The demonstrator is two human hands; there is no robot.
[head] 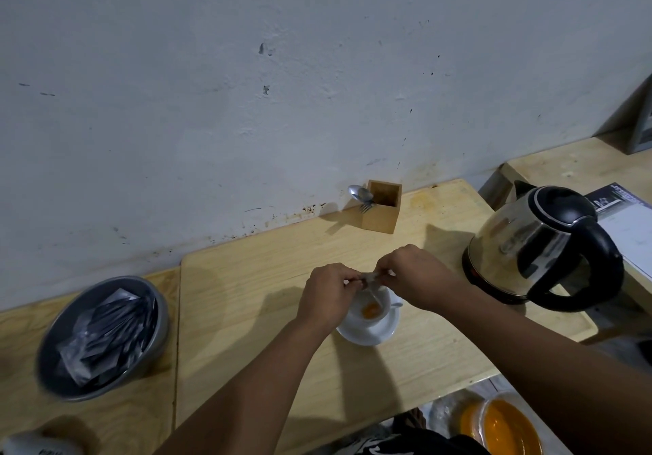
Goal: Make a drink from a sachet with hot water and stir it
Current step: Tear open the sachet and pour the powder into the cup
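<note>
A small silvery sachet point(369, 279) is pinched between my left hand point(328, 294) and my right hand point(416, 276), right above a white cup point(384, 302). Orange powder point(370, 310) lies in the bottom of the cup, and a thin stream falls from the sachet into it. The cup stands on a white saucer point(374, 334) in the middle of the wooden table point(247, 299). A steel kettle point(543, 246) with a black handle and lid stands on its base to the right.
A wooden box point(382, 209) with a spoon point(360, 193) and a fork leans by the wall. A grey bowl point(56, 359) of several silver sachets sits at left. Papers point(628, 228) lie behind the kettle. An orange tub point(508, 426) sits below the table edge.
</note>
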